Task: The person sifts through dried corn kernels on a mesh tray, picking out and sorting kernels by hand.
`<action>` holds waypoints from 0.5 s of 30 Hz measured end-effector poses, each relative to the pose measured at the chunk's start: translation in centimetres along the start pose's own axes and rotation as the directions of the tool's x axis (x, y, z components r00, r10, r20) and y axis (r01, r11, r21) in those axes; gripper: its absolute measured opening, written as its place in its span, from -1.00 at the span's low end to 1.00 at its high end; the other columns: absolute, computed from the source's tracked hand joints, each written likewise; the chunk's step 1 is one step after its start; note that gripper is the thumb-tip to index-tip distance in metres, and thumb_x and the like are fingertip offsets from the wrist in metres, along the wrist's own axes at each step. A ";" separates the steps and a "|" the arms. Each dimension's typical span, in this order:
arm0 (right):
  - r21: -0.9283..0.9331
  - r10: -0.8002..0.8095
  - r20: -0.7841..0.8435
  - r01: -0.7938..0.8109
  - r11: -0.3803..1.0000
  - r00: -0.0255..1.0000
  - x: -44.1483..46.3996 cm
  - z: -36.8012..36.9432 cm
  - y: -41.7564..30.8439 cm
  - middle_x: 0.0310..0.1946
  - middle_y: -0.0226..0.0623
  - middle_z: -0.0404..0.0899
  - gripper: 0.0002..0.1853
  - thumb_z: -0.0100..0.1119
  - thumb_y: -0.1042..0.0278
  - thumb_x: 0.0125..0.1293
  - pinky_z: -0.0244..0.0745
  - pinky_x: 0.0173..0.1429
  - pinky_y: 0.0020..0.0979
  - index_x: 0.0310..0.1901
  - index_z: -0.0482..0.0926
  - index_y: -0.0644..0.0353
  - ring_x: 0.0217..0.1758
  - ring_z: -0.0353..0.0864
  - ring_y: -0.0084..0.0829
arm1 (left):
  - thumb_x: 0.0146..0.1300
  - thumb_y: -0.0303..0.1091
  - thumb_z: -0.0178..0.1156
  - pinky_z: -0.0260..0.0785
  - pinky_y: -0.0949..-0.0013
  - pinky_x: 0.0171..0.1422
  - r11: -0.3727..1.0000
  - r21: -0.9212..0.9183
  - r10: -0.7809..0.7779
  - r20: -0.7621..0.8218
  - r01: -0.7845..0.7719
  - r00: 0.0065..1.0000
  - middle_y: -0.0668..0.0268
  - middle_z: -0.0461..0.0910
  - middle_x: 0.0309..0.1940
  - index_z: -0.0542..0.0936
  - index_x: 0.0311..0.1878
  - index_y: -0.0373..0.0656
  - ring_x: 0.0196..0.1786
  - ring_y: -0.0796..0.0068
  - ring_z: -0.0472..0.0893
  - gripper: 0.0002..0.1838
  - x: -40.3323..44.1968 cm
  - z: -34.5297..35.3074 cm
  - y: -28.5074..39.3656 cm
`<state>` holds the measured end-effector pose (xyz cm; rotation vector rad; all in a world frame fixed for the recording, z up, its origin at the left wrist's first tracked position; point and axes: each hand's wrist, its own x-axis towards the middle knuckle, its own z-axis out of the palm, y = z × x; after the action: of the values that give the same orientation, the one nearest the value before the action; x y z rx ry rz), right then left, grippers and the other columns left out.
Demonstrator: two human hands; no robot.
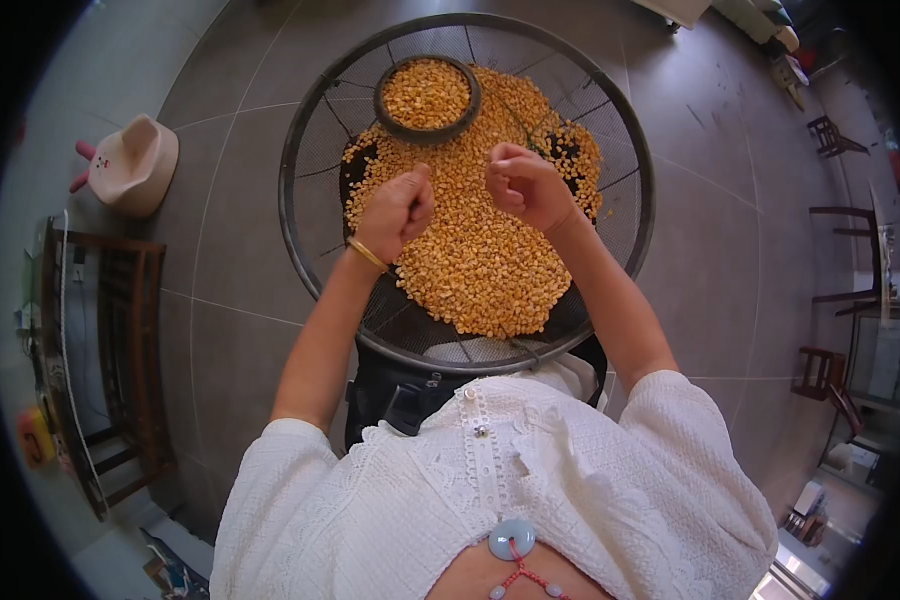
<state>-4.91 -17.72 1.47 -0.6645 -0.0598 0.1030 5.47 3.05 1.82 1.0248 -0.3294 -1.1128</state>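
Dried corn kernels (485, 275) lie in a wide heap in a large round mesh tray (467, 19) with a dark rim. A small dark bowl (422, 135), full of kernels, sits in the tray toward its far side. Over the heap, just below the bowl, my left hand (398, 212) is closed in a fist with the thumb on top. To its right, my right hand (532, 187) has its fingers curled in, apart from the left one. Whatever either hand may hold is hidden by the fingers.
The tray rests close to my body, at my lap. Grey floor tiles (235, 210) surround it. A white child's potty-like seat (135, 165) with pink handles stands at the left, near a dark wooden chair-like frame (135, 350). Wooden chairs (835, 137) stand at the far right.
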 end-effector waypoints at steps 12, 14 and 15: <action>-0.847 -0.022 -0.401 -0.361 0.391 0.916 0.6 0.3 3.4 -0.47 -0.29 0.57 -0.84 0.16 0.34 0.23 0.40 -0.46 -0.36 -0.25 0.55 0.25 -0.53 0.50 -0.42 | 0.26 -0.29 0.04 0.45 0.06 -0.33 -0.247 0.966 0.216 -0.026 0.080 0.976 0.18 0.61 -0.51 0.44 -0.18 -0.10 -0.40 0.11 0.63 -0.86 1.0 1.6 -4.3; -0.917 -0.048 -0.381 -0.384 -0.104 0.923 0.3 0.4 4.7 -0.50 -0.28 0.59 -0.78 0.20 0.30 0.16 0.48 -0.21 -0.24 -0.18 0.54 0.18 -0.33 0.59 -0.23 | 0.26 -0.29 0.04 0.44 0.07 -0.30 -0.231 0.968 0.218 -0.043 0.094 0.975 0.17 0.61 -0.50 0.45 -0.19 -0.09 -0.39 0.10 0.62 -0.87 0.9 1.6 -4.0; -0.918 -0.051 -0.380 -0.384 -0.104 0.923 0.4 0.7 5.2 -0.50 -0.28 0.59 -0.78 0.20 0.30 0.16 0.48 -0.21 -0.24 -0.18 0.54 0.18 -0.33 0.59 -0.23 | 0.26 -0.29 0.05 0.44 0.08 -0.28 -0.121 0.987 0.255 -0.070 0.104 0.964 0.16 0.61 -0.49 0.47 -0.19 -0.10 -0.37 0.10 0.62 -0.86 0.9 1.4 -3.8</action>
<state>-4.96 -13.20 -1.20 -2.3408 0.3214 0.2129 2.74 1.32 -0.72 2.5234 -1.1748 -0.3401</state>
